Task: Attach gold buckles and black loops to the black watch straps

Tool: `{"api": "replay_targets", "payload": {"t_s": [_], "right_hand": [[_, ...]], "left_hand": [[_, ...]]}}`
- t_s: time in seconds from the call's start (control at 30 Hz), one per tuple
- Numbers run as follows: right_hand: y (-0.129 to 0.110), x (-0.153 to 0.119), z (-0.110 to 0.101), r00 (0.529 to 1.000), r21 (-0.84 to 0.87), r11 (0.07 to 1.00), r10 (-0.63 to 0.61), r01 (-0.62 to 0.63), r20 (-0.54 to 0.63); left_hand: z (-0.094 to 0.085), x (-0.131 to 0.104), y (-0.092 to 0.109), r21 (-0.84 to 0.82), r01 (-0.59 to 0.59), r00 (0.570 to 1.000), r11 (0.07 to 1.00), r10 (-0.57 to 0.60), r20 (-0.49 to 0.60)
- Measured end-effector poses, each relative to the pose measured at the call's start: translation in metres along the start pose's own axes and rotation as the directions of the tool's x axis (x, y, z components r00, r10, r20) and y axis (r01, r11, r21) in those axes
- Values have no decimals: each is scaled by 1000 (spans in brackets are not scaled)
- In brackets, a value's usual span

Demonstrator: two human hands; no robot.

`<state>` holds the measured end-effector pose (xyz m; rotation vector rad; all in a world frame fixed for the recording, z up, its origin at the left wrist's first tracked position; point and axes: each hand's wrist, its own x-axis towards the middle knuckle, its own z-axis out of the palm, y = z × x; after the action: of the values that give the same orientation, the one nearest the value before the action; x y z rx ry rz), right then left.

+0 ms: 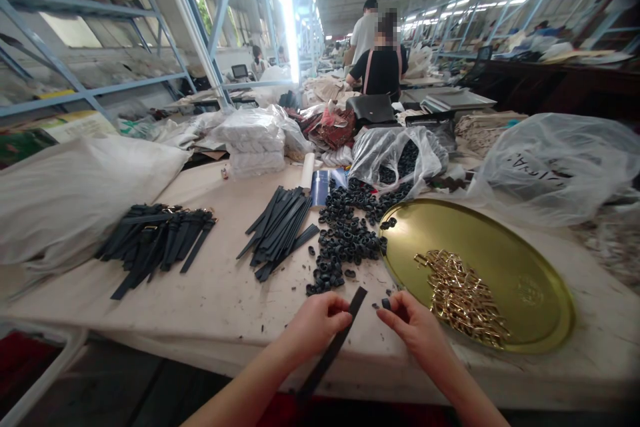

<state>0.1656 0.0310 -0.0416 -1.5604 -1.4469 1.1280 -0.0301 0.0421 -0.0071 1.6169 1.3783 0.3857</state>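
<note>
My left hand (320,321) is closed on a flat black strap (330,355), which slants down past the table's front edge. To its right, my right hand (411,324) pinches a small black loop (386,303) between thumb and fingers, apart from the strap. Beyond both hands lies a heap of black loops (350,240). A stack of plain black straps (283,227) is left of that heap, and black straps with gold-coloured buckles (157,240) are farther left. Gold-coloured buckles (465,297) are piled on a round gold tray (530,267) at the right.
The pale table (210,310) bears small black scraps. Behind the loops are a clear plastic bag (425,153) and a blue booklet (327,187). Wrapped bundles (253,140) stand at the back, and a large plastic bag (560,167) is at the right. Two people are farther off.
</note>
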Motion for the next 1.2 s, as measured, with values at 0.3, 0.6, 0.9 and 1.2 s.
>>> {"api": "replay_targets", "payload": {"t_s": [0.3, 0.6, 0.9, 1.2], "right_hand": [[-9, -15, 7, 983, 404, 900, 118, -165, 138], [5, -16, 21, 950, 695, 649, 250, -308, 188], [-3, -29, 17, 931, 811, 470, 274, -348, 241], [6, -25, 19, 922, 830, 438, 322, -347, 216]], "left_hand": [[6, -4, 4, -732, 288, 957, 618, -169, 234], [6, -6, 2, -804, 264, 954, 532, -264, 139], [-19, -20, -15, -867, 72, 897, 494, -411, -160], [-19, -57, -45, -310, 231, 964, 922, -261, -58]]}}
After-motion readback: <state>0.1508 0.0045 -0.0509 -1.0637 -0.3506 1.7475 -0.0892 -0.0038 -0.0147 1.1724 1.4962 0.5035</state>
